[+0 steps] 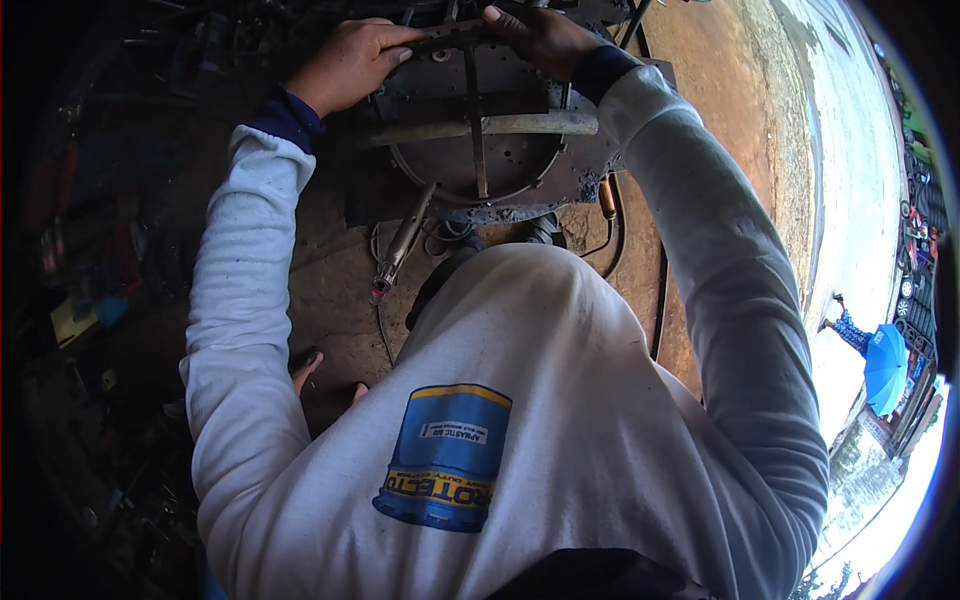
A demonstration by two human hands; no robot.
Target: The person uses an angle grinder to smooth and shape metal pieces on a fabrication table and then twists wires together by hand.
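Both arms reach to the far side of a dark metal worktable [590, 165]. My left hand [350, 62] is closed, thumb and fingers pinching the left end of a dark flat metal bar [447, 42]. My right hand [545, 40] grips the bar's other end, its thumb raised on top; part of its fingers is hidden. From the bar's middle a narrow metal strip [474, 130] runs toward me. It crosses a greyish pipe [545, 124] and a metal ring [410, 165] lying on the table.
A clamp-like metal tool [405, 235] with a cable leans at the table's near edge. An orange-handled tool [607, 198] hangs at the right, cables below it. Another person's bare foot [308, 372] shows at left. Outside, a person carries a blue umbrella [886, 370].
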